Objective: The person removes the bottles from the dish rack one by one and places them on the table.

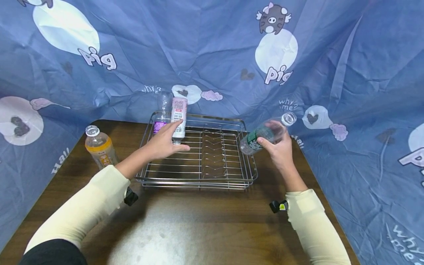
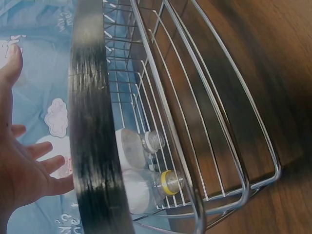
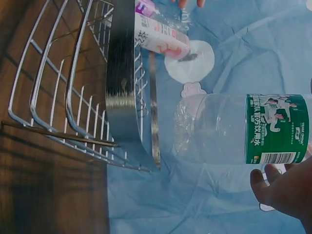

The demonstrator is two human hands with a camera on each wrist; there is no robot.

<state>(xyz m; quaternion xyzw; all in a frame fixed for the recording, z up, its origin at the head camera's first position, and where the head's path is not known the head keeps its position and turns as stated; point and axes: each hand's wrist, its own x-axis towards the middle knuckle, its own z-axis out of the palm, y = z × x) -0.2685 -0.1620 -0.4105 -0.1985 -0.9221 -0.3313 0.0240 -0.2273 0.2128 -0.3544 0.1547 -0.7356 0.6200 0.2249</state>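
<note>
A clear plastic bottle with a green label (image 3: pixel 278 127) is gripped by my right hand (image 1: pixel 281 149). It tilts over the right side of the wire dish rack (image 1: pixel 195 180), its mouth pointing up and right. My left hand (image 1: pixel 167 143) is spread, thumb apart from the fingers, beside a pink-and-white bottle (image 1: pixel 179 116). That bottle stands neck-down in the rack's back left; whether the fingers touch it I cannot tell. Behind it, also neck-down, is a clear bottle with a purple label (image 1: pixel 159 126), partly hidden by the hand.
A bottle with an orange label (image 1: pixel 101 147) stands on the wooden table (image 1: pixel 198 228), left of the rack and partly behind the left forearm. A blue printed cloth (image 1: pixel 215 55) hangs around the back and sides of the table.
</note>
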